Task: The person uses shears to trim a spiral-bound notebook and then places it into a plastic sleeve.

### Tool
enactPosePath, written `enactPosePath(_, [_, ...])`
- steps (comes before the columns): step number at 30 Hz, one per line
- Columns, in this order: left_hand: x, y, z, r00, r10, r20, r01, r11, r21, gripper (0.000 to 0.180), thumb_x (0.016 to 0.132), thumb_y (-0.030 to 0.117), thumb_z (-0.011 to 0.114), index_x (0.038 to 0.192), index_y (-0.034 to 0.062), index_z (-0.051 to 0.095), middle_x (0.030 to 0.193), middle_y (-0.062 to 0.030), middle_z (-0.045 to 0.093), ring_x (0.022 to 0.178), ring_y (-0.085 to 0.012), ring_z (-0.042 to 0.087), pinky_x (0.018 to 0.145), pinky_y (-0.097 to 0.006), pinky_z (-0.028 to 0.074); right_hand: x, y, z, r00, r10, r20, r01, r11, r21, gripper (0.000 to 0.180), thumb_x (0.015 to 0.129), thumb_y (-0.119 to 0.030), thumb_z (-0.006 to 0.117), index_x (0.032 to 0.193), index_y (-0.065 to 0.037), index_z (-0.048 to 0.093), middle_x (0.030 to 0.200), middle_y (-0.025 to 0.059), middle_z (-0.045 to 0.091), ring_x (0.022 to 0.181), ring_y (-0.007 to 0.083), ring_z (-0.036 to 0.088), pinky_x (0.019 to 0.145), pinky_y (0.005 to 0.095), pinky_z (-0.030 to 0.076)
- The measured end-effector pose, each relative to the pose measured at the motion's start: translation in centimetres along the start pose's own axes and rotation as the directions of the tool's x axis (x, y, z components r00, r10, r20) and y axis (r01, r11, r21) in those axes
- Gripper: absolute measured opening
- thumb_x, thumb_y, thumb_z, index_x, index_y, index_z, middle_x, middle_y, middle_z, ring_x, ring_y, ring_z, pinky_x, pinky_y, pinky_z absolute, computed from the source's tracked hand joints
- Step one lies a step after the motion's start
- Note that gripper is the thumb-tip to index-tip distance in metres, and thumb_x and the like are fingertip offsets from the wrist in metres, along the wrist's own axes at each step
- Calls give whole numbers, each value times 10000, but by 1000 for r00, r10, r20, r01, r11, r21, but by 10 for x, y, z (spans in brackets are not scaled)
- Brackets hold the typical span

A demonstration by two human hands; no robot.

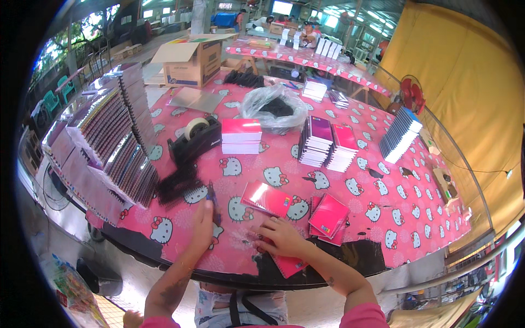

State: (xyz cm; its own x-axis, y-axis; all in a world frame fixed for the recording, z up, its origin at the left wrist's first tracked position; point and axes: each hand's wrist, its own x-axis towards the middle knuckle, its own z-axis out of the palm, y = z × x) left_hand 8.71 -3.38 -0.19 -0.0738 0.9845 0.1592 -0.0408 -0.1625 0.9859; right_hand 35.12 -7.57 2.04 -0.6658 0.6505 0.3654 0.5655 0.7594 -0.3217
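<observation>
Pink notebook [287, 262] pinned flat at table [383, 180] edge under right hand [281, 236], fingers spread. Left hand [203, 221] curled on pen [212, 199], grip apparently loose. Risks: notebook slid off edge; coil pile [178, 185] snagged by left wrist.

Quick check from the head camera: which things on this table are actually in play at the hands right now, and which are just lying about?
In hand:
left hand on a dark pen
right hand pressing a pink notebook
loose pink notebooks and black spiral coils close by

Lying about:
tape dispenser
stacked notebooks
plastic bag
cardboard box
</observation>
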Motion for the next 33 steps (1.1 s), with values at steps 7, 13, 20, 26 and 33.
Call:
enactPosePath(7, [0, -8, 8, 997, 41, 70, -47, 994, 96, 404, 1049, 421, 527, 1131, 35, 609, 782, 5, 580, 642, -76, 522, 543, -248, 417, 13, -50, -64, 847, -101, -522, 27, 989, -147, 418, 776, -118, 816, 1164, -125, 659, 1194, 151, 619, 1078, 324, 623, 865, 433, 514])
enactPosePath(13, [-2, -7, 9, 996, 23, 82, -22, 1000, -20, 381, 1048, 404, 537, 1129, 41, 622, 776, 17, 576, 650, -61, 518, 553, -239, 418, 4, -114, -150, 618, -421, -664, 291, 907, -304, 512, 763, -122, 801, 1235, -113, 602, 1225, 156, 595, 1119, 305, 596, 907, 437, 486])
enactPosePath(20, [-16, 30, 3, 990, -126, 66, 123, 991, 47, 389, 1050, 428, 495, 1086, 69, 641, 769, -8, 608, 491, -78, 507, 340, -256, 394, 11, -107, -161, 428, -438, -790, 447, 863, -237, 525, 796, -162, 754, 1280, -103, 560, 1281, 153, 556, 1173, 304, 554, 956, 447, 444])
enactPosePath(26, [-13, 26, 1, 984, -168, 66, 160, 982, 101, 384, 1055, 405, 496, 1023, 48, 633, 781, -11, 604, 568, -88, 536, 430, -261, 441, 16, -102, -166, 393, -415, -821, 485, 852, -198, 540, 824, -196, 714, 1319, -94, 524, 1329, 150, 522, 1218, 304, 518, 998, 456, 408])
enactPosePath(33, [-8, 5, 6, 994, 30, 102, -39, 996, 85, 305, 1072, 297, 499, 1034, 23, 627, 801, -6, 602, 740, -96, 553, 673, -279, 461, 11, -104, -179, 362, -402, -841, 490, 850, -195, 562, 856, -236, 667, 1365, -84, 482, 1384, 147, 482, 1272, 303, 476, 1047, 466, 366])
